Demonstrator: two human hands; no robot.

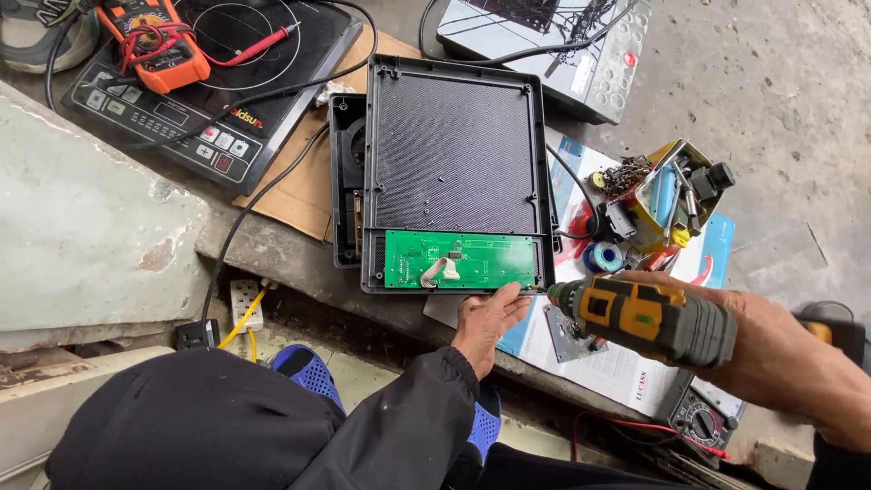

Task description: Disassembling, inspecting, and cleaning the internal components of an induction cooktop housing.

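A multimeter (152, 41) and tool tin (667, 195) surround the open cooktop housing (454, 172). The right hand (771, 349), fingers clamped, holds the cordless drill (649, 318) horizontally, pointing left; left hand (488, 318) fingers pinch its tip.

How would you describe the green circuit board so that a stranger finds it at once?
Find the black open casing in the middle. The circuit board lies along its near edge, just beyond the left hand and the drill. It is the only bright green, flat strip there, with a white ribbon cable.
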